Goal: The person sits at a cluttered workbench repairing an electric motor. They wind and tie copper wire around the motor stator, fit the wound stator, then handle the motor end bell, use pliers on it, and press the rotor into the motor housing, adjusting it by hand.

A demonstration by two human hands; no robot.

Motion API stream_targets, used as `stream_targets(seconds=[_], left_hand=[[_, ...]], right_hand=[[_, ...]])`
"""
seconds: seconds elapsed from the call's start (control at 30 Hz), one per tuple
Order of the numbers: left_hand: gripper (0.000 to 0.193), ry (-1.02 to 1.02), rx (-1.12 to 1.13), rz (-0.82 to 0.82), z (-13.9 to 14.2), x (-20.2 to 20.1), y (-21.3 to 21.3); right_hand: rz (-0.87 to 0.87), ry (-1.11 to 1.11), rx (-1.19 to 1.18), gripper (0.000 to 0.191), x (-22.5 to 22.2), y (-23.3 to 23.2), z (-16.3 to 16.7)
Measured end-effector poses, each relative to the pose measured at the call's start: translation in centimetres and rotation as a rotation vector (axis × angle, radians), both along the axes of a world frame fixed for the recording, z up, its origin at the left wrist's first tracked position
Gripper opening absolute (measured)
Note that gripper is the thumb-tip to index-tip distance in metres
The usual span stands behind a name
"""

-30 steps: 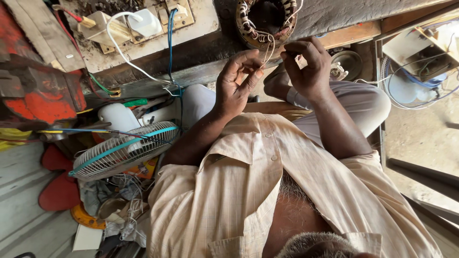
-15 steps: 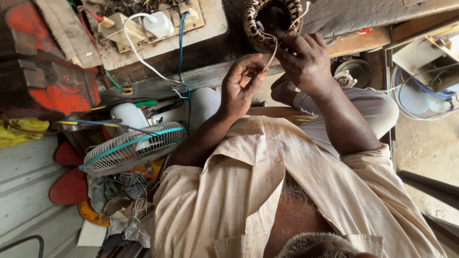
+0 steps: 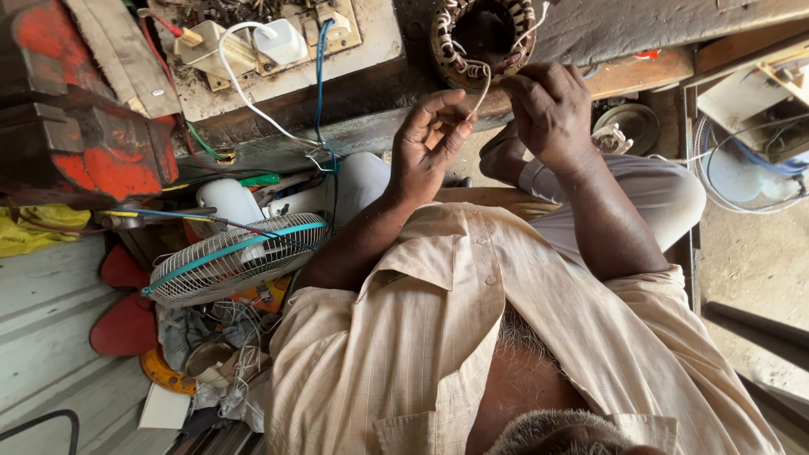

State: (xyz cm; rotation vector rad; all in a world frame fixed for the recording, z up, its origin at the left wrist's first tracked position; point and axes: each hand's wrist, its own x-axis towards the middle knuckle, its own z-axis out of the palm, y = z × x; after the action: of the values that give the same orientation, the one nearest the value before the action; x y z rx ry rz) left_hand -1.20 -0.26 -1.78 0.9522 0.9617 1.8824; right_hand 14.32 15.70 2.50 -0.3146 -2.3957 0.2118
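A round motor stator (image 3: 482, 38) with wound coils lies on the edge of a dirty workbench (image 3: 590, 38). A thin white string (image 3: 483, 84) runs down from it. My left hand (image 3: 430, 147) pinches the string's lower end between thumb and fingers. My right hand (image 3: 549, 114) is closed on the string just below the stator. Both hands sit close together in front of the bench edge, above my knees.
A white and teal fan guard (image 3: 232, 261) stands at my left, over clutter of rags and wires. A red metal box (image 3: 80, 143) and a switchboard with a white cable (image 3: 270, 42) lie at top left. Coiled wire (image 3: 742, 168) is at right.
The view has shifted, so the stator and my hands sit further right in frame. My right hand has closed tighter over the string near the stator; the left keeps its pinch.
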Motion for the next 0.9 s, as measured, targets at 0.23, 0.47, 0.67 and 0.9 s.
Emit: stream_targets(seconds=[0.23, 0.47, 0.67, 0.9], left_hand=[[0.041, 0.003, -0.031, 0.006, 0.1, -0.1, -0.6], [0.041, -0.025, -0.033, -0.05, -0.8, 0.6, -1.3], [0.04, -0.003, -0.082, -0.043, -0.9, 0.9, -1.5], [0.039, 0.016, -0.096, -0.055, -0.3, 1.0, -1.6]], right_hand=[[-0.014, 0.044, -0.078, 0.025, 0.9, -0.6, 1.1], [0.091, 0.005, -0.039, 0.019, -1.6, 1.2, 5.0], [0.09, -0.333, 0.007, 0.031, -6.9, 2.3, 6.0], [0.111, -0.608, -0.335, 0.052, -8.0, 2.6, 6.1]])
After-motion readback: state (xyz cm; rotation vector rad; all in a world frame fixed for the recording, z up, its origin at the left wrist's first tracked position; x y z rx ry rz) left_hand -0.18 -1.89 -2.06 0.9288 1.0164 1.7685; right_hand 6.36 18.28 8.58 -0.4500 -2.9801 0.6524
